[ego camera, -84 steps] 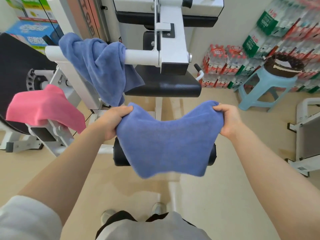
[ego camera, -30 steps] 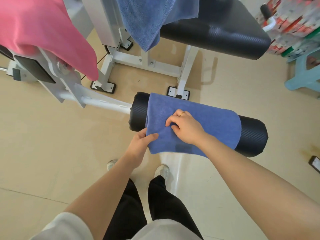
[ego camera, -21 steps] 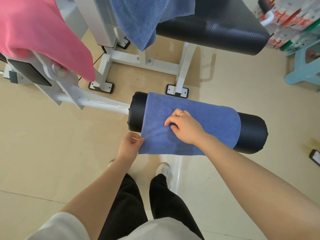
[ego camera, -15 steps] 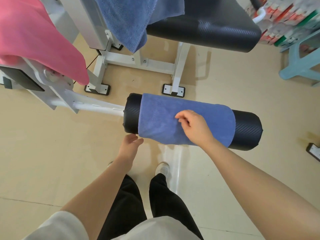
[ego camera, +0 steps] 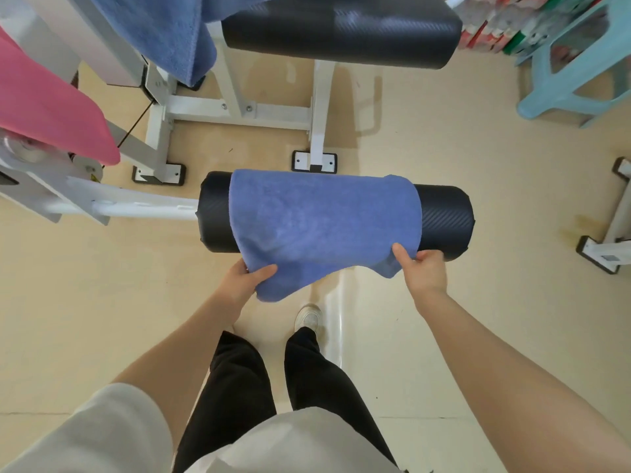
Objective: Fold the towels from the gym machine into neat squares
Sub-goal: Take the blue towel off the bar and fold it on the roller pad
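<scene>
Two hands on the blue towel [ego camera: 321, 220], draped over the black foam roller [ego camera: 444, 220] of the gym machine [ego camera: 112, 208]. Left hand [ego camera: 244, 281] pinched the near left corner, thumb on top, fingers curled underneath. Right hand [ego camera: 423, 271] gripped the near right corner, thumb on top, other fingers hidden behind the cloth. Near edge pulled off the roller toward the body, sagging between the two grips; far edge lying over the top of the roller. Both roller ends exposed, left and right of the towel. Second blue towel [ego camera: 164, 29] hung from the frame at upper left, just beside the black seat pad [ego camera: 341, 32]. Pink towel [ego camera: 44, 104] draped over the machine arm at far left, well apart from the roller. Light blue plastic stool [ego camera: 577, 63] at upper right, next to stacked bottle packs [ego camera: 495, 25], partly cut off by the frame edge. Tan floor [ego camera: 444, 131] underneath. Black trousers [ego camera: 239, 387] and one white shoe [ego camera: 309, 317] visible below the towel; second shoe not visible.
</scene>
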Tool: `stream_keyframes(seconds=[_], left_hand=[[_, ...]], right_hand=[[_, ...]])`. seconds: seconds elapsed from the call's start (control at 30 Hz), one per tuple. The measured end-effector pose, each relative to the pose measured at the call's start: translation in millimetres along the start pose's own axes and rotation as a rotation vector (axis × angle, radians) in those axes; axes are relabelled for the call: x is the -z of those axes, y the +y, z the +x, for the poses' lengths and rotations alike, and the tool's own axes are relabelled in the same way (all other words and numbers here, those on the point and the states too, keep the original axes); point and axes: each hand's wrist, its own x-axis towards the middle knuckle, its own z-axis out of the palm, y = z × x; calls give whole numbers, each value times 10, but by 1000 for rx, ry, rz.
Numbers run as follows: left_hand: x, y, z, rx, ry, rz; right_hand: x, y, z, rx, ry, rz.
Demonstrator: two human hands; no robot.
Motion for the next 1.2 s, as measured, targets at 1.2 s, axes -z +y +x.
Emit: stream_keyframes(seconds=[1.2], left_hand=[[141, 1045, -689, 131, -219, 401]], right_hand=[[1029, -391, -292, -3, -769, 179]])
